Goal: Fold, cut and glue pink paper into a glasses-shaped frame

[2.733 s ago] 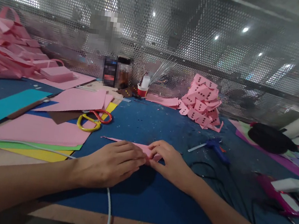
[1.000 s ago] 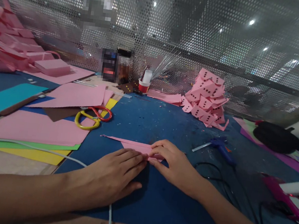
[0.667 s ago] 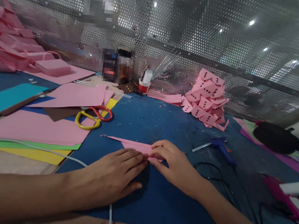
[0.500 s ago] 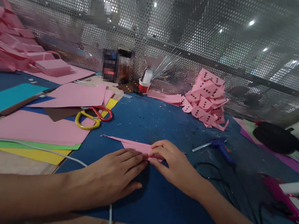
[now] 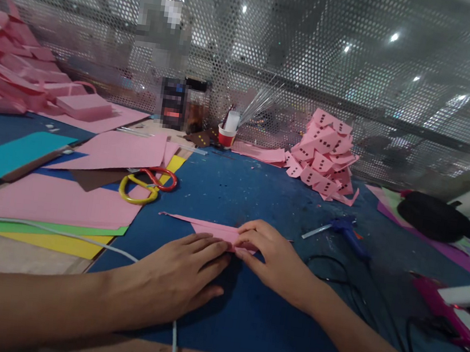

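A small folded piece of pink paper [image 5: 213, 229] lies on the blue table mat, with a thin strip-like edge reaching out to the left. My left hand [image 5: 188, 271] rests palm down with its fingers stretched flat, the fingertips pressing on the paper's near edge. From the right, my right hand [image 5: 270, 255] curls over the paper, thumb and fingers closed on its near part. The fingertips of both hands almost meet and hide some of the paper.
Scissors [image 5: 143, 187] lie on coloured sheets at left. A blue glue gun [image 5: 347, 234] with a black cable sits at right. Behind stand a pile of dotted pink pieces [image 5: 324, 153] and a paper cup [image 5: 226, 134]. A white cable [image 5: 116, 250] passes under my left arm.
My left fingertips have shifted very slightly left along the paper's near edge. My right hand and the paper look almost unchanged.
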The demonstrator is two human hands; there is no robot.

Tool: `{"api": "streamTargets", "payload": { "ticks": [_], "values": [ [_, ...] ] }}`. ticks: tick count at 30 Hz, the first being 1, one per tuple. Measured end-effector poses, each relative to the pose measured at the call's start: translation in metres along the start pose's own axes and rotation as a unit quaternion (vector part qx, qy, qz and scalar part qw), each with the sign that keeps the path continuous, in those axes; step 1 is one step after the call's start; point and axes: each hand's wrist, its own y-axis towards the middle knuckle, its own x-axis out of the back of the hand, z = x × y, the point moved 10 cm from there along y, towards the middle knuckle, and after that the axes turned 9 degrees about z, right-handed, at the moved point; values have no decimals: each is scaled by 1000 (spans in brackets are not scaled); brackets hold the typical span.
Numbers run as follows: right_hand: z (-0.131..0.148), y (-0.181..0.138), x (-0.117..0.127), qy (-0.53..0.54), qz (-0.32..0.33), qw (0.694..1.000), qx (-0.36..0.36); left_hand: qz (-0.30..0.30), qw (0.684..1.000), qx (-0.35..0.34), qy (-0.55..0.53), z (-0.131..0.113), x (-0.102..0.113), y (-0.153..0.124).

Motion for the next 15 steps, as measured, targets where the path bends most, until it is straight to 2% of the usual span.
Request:
{"api": "streamTargets", "payload": {
  "ticks": [15],
  "values": [
    [-1,0,-1,-7,-2,1000,-1,-6,1000,-3,13,-2,1,-2]
  ]
}}
